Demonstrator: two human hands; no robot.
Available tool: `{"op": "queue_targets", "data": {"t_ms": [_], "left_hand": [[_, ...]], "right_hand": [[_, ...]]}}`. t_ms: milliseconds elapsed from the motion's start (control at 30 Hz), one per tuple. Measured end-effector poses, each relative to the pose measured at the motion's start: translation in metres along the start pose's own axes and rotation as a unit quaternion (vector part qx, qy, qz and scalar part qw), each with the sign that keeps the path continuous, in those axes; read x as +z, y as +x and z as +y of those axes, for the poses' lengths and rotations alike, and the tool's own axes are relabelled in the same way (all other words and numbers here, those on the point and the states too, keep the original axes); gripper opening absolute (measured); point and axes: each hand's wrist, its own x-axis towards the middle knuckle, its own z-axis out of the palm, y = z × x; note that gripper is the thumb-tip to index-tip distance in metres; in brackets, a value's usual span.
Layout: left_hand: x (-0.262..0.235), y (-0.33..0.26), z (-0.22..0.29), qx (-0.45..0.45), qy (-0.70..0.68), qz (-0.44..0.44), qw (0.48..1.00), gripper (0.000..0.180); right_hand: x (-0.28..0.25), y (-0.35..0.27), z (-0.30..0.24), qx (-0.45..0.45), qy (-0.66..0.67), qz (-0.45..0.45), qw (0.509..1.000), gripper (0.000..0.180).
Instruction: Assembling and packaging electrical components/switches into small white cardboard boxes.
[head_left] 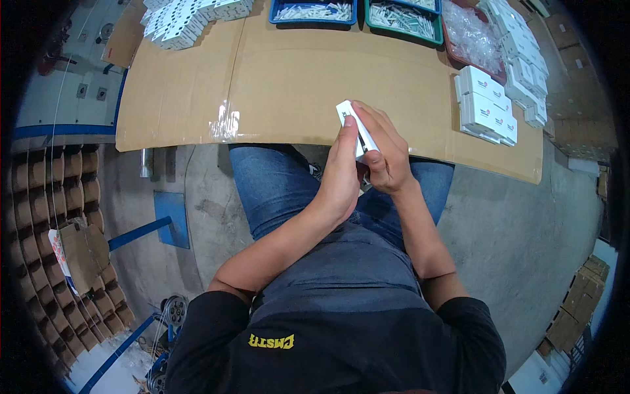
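Note:
A small white box (363,142) is held between my two hands, tilted, just above the near edge of the cardboard-covered table (289,85). My left hand (341,161) grips it from the left, with the thumb lying along its side. From the right, my right hand (387,144) wraps round it, its fingers over the far end and its thumb near the lower end. A dark strip shows along one face of the box. My fingers hide much of the rest.
Stacked white boxes stand at the far left (187,23) and at the right (485,108). Along the far edge are a blue tray (315,25) and a green tray (407,38) of slim white pieces. A reddish tray (457,58) holds clear plastic. A divided cardboard rack (59,197) stands left.

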Motion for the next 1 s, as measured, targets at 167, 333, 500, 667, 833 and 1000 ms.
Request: {"op": "queue_targets", "data": {"t_ms": [167,333,500,667,833,1000], "left_hand": [[0.004,0.0,0.018,-0.043,0.005,0.007,0.999,0.059],[-0.018,0.013,0.03,-0.056,-0.038,-0.053,0.996,0.059],[-0.024,0.013,0.04,-0.082,-0.014,-0.085,0.993,0.077],[-0.03,0.021,0.031,-0.027,0.065,-0.046,0.996,0.088],[-0.014,0.014,0.021,0.015,0.009,-0.004,1.0,0.08],[-0.013,0.014,0.017,0.025,0.029,-0.009,0.999,0.079]], "right_hand": [[-0.002,0.004,-0.003,0.08,0.14,-0.007,0.987,0.074],[-0.009,-0.001,0.005,0.154,0.212,0.004,0.965,0.062],[-0.016,0.0,0.0,0.094,0.14,-0.068,0.983,0.059],[-0.005,-0.001,0.002,0.093,0.071,-0.061,0.991,0.064],[-0.003,0.009,-0.006,0.075,-0.004,-0.046,0.996,0.076],[0.006,0.009,-0.003,0.041,-0.016,-0.038,0.998,0.082]]}}
